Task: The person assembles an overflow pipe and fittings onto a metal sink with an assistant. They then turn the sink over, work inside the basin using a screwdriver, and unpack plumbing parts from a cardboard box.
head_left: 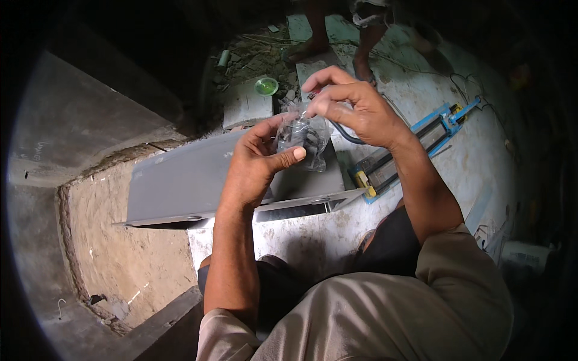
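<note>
Both hands are up in front of me on one small clear plastic bag point(303, 135) with dark little parts inside, probably screws or clips, though I cannot make them out. My left hand point(256, 162) cradles the bag from below and the side, thumb laid across its lower front and fingers curled behind, so it is closed around the body of the bag. My right hand point(352, 108) pinches the bag's top edge between thumb and fingertips, closed on the plastic there. The bag hangs between the two hands, touching both, held in the air above a grey sheet-metal channel point(180, 180) that lies just beneath my left wrist.

Judging from the grip, I am working at the mouth of the bag. To do that well I would keep the left hand snug low on the bag so the parts stay bunched at the bottom, and let the right hand pull gently at the very top, apart rather than upward. A hard tug could burst the thin film and scatter the pieces into the rubble beyond my hands, where they would be hard to find. Holding it over the channel seems wise.

Past my right hand lies a blue-framed tile cutter point(415, 144); beyond both hands sits a small green-filled cup point(266, 86), near another person's bare feet point(337, 51).
</note>
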`<state>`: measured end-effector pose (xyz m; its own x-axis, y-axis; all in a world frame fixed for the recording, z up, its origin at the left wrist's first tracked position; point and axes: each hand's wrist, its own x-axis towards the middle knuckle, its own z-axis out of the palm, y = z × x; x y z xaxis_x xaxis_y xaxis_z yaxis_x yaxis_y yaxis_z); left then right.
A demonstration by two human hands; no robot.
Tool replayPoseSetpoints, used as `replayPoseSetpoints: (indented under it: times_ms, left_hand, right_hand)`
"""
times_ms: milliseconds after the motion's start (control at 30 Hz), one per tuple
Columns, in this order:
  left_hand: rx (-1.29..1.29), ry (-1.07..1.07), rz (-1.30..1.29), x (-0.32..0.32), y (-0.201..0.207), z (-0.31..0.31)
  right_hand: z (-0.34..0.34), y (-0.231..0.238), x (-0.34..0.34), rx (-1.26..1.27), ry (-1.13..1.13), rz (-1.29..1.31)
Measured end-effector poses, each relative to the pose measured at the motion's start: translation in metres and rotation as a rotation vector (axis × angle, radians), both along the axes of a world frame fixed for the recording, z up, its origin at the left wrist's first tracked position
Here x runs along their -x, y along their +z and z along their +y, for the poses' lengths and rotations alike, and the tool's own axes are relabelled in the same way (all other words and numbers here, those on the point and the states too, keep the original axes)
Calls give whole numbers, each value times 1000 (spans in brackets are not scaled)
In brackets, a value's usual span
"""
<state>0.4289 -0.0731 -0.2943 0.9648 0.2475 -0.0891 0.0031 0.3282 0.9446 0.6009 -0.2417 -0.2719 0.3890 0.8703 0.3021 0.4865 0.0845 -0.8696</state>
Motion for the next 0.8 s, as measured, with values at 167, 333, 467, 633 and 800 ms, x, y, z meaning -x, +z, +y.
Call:
replayPoseSetpoints:
  times_ms: [167, 333, 467, 633, 800]
  left_hand:
    - [-26, -33, 81, -3, 6, -3]
    - [-74, -5, 30, -5, 3, -5]
    - [199, 72, 32, -5, -14, 8]
    - [424, 231, 140, -6, -18, 1]
    - [486, 284, 109, -7, -21, 0]
  right_hand:
    - [-6, 3, 5, 122, -9, -20]
    - [-8, -10, 1, 18, -12, 198]
    - [-4, -18, -2, -80, -64, 223]
    - [-3, -21, 2, -137, -138, 304]
    - [0, -19, 6, -190, -216, 227]
